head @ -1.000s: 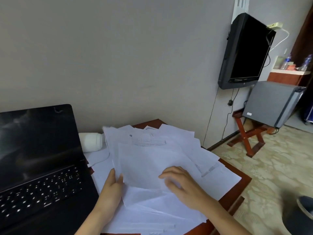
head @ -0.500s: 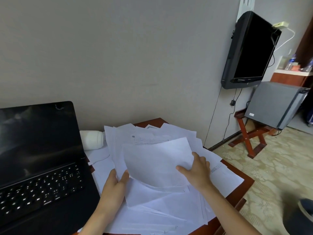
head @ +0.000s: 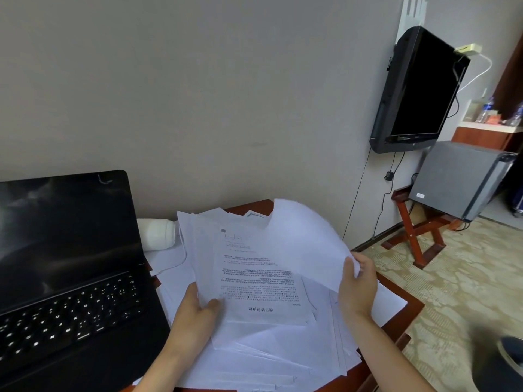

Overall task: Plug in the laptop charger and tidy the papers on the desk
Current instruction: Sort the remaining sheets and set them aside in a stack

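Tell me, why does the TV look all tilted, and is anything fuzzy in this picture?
Head view: the wide-angle lens bends the edges, so the television seems to lean; the dark thing in the bottom right corner is smeared, too blurred to name; the laptop screen is dark with pale reflections; the printed sheet in the middle is fairly sharp.

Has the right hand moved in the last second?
Yes. The right hand went right, away from the laptop, lifting a sheet.
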The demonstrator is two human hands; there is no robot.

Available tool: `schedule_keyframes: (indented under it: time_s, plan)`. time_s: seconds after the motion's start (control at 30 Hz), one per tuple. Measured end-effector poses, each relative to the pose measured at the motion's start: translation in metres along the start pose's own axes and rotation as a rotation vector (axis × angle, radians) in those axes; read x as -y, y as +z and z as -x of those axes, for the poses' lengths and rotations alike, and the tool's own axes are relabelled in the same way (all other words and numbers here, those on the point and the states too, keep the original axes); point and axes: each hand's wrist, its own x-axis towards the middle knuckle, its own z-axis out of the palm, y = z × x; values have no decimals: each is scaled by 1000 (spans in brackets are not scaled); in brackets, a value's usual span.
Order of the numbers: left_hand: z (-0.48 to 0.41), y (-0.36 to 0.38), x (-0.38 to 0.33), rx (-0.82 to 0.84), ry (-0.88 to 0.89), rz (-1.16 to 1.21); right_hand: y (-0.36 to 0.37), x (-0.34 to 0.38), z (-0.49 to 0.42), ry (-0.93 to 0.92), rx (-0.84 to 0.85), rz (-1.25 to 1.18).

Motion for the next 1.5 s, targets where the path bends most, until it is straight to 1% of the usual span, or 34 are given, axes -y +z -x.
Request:
schedule_keyframes:
  time_s: [0.03, 0.1, 0.23, 0.3, 0.37, 0.47, 0.53, 0.6, 0.67, 0.73, 0.77, 0.87, 1.0, 1.1, 1.23, 1.27, 1.4, 1.5]
  plan:
    - [0, 0, 0, -2, 4, 2, -2, 7, 1, -98, 3, -13]
    - [0, 1, -1, -12, 16, -7, -3, 20, 6, -317, 80, 33]
    - [1, 2, -2, -33, 15, 20, 0, 22, 26, -716, 336, 277]
    - [3, 0, -4, -18, 3, 41, 6, 9, 40, -849, 496, 386]
    - [3, -2, -5, 1, -39, 82, 12, -7, 51, -907, 652, 388]
    - [-3, -7, 0, 27, -120, 240, 16, -9, 58, -892, 801, 408]
    - [-3, -7, -2, 60, -155, 304, 15, -4, 60, -895, 844, 421]
    - [0, -6, -5, 70, -114, 221, 14, 0, 63, -941, 844, 413]
    - [-1, -4, -4, 53, -38, 102, 14, 3, 65, -967, 801, 406]
    - [-1, -4, -2, 47, 3, 19, 12, 0, 64, -937, 712, 392]
    - [-2, -4, 0, 45, 16, -4, 11, -1, 63, -890, 656, 384]
    - [1, -4, -1, 22, 65, 39, 8, -1, 59, -676, 532, 376]
    - [6, -5, -1, -5, 132, 112, 8, 5, 58, -390, 531, 297]
    - [10, -6, -4, -27, 260, 87, 10, 11, 59, -192, 496, 184]
    - [24, -5, -12, -40, 414, 49, 6, 30, 51, 51, 562, -137]
    - [30, -4, -13, -37, 445, 38, 4, 36, 49, 77, 563, -198]
    - [47, -5, -21, -18, 527, -17, 0, 70, 47, 64, 485, -304]
    - [51, -10, -36, -20, 557, -53, 0, 97, 46, 10, 426, -310]
